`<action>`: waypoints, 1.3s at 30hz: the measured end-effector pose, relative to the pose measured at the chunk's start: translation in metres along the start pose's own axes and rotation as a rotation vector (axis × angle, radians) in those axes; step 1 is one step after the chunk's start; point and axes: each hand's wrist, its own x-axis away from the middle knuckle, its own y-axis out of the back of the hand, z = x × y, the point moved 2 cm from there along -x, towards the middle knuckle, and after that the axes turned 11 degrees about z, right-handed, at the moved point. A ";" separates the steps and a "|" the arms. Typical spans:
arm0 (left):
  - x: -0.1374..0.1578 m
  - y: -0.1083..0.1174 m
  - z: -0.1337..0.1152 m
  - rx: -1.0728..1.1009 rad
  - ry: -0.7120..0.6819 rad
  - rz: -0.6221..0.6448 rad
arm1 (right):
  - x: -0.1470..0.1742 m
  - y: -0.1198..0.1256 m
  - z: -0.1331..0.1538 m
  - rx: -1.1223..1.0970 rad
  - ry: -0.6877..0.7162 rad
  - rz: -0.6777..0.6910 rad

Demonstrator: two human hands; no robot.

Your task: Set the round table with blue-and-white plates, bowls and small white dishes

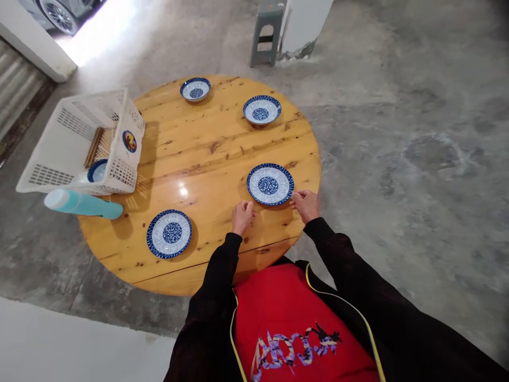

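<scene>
A blue-and-white patterned plate (270, 184) lies on the round wooden table (207, 180) in front of me. My left hand (243, 216) is just off its near left side, fingers curled together with nothing visible in them. On the other side, my right hand (305, 206) has bent, closed fingers right by the plate's rim; whether they touch it I cannot tell. Three similar dishes are spread around the tabletop: one plate (169, 233) to the left, one dish (262, 110) at the far right and a smaller-looking one (195, 89) at the far edge.
At the table's left stands a white plastic basket (133, 151) with chopsticks (94, 147) and a blue-rimmed dish (97, 170) inside. A turquoise bottle (95, 206) stands close to it. Beyond the table are a grey stool (267, 33), a white pillar (304, 24) and a car wheel (59, 17).
</scene>
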 end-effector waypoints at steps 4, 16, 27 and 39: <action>-0.023 -0.025 -0.005 0.005 0.078 0.011 | -0.009 -0.005 -0.005 -0.010 -0.042 0.064; -0.026 -0.035 -0.002 -0.053 0.181 -0.018 | -0.011 -0.007 -0.012 -0.048 -0.049 0.109; -0.011 -0.033 0.001 0.009 0.153 0.009 | 0.000 -0.005 -0.018 -0.080 -0.069 0.114; -0.006 -0.029 -0.007 0.018 0.136 0.028 | 0.003 -0.007 -0.014 -0.040 -0.073 0.095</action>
